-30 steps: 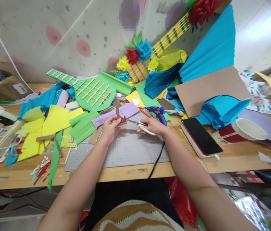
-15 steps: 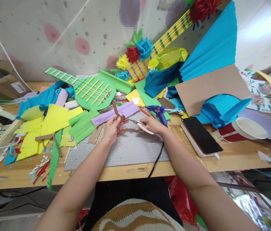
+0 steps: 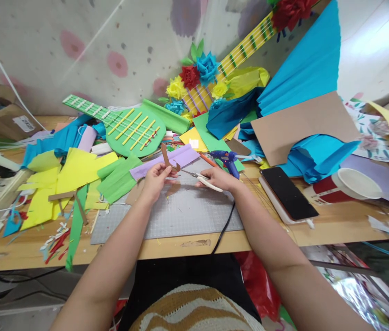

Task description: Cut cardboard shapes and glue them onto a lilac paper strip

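Over the grey cutting mat (image 3: 194,216), my left hand (image 3: 156,180) pinches a bent brown paper strip (image 3: 165,156) between thumb and fingers. One end of the strip points up; the other curls toward the right. A brown piece (image 3: 174,188) shows just below those fingertips; I cannot tell whether it is falling or lying on the mat. White-handled scissors (image 3: 208,183) are gripped in my right hand (image 3: 217,178), blades pointing left at the strip. Behind both hands lies lilac crepe paper (image 3: 180,156), with green crepe paper (image 3: 120,179) to its left.
A blue glue gun (image 3: 227,158) lies beyond my right hand. Further right are a black phone (image 3: 288,193) and a paper cup (image 3: 344,186). A green paper lute-like instrument (image 3: 134,131) rests at the back. Yellow paper (image 3: 77,172) and scraps spread left; a black cable (image 3: 227,225) crosses the front edge.
My left hand has shifted slightly left, away from the scissor tips. A brown piece now shows below its fingertips. The scissors stay nearly in place.
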### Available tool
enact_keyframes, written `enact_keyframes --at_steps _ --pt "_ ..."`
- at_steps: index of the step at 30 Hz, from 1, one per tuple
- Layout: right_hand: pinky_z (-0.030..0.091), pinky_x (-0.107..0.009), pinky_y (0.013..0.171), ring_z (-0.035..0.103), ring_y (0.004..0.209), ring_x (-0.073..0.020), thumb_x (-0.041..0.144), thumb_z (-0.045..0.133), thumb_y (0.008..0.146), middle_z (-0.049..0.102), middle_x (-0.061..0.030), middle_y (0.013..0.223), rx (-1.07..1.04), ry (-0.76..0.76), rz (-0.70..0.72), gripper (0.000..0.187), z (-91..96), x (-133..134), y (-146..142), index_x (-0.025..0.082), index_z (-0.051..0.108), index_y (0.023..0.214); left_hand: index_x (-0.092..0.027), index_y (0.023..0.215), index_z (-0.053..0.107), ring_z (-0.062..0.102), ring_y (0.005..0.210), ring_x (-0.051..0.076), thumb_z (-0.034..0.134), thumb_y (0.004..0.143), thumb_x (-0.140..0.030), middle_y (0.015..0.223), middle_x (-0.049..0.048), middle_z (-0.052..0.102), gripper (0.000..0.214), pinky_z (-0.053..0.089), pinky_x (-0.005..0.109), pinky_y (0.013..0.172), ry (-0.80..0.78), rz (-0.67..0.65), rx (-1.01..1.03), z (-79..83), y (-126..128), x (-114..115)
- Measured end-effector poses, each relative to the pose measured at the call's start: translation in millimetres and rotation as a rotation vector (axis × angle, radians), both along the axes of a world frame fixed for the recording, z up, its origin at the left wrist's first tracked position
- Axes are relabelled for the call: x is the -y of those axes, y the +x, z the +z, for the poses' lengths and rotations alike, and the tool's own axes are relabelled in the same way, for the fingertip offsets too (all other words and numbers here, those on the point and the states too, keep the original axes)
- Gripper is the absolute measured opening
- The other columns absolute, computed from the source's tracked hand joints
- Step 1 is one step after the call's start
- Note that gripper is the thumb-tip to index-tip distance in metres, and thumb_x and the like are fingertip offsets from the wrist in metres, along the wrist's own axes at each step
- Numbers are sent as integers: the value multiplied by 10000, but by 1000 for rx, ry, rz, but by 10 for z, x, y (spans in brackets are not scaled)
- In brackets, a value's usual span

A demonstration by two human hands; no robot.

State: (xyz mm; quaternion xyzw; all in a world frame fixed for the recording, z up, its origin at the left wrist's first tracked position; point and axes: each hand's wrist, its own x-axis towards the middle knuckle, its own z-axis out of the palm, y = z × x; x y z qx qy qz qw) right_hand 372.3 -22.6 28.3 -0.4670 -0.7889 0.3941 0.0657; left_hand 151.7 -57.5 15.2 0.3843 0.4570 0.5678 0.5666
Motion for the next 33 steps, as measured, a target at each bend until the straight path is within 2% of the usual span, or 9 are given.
enact_keyframes --at_steps 6,19,33 --pt "215 -225 503 319 543 -85 661 540 638 366 39 556 5 6 6 502 -12 -4 -8 161 498 643 -154 677 551 637 587 133 737 611 -332 629 6 646 266 495 205 489 -31 118 101 -27 114 21" --pt "222 -223 505 368 551 -96 663 535 652 459 17 579 0 5 35 503 33 10 -35 161 533 682 -152 673 527 637 582 106 695 669 -233 613 -2 644 186 499 182 526 -65 168 237 7 172 49" --pt "223 -226 514 353 560 -96 653 530 661 408 30 573 -5 -9 13 486 -26 -17 -25 168 490 657 -138 682 525 656 601 105 677 702 -209 633 11 658 169 507 171 548 -100 189 270 28 218 58"
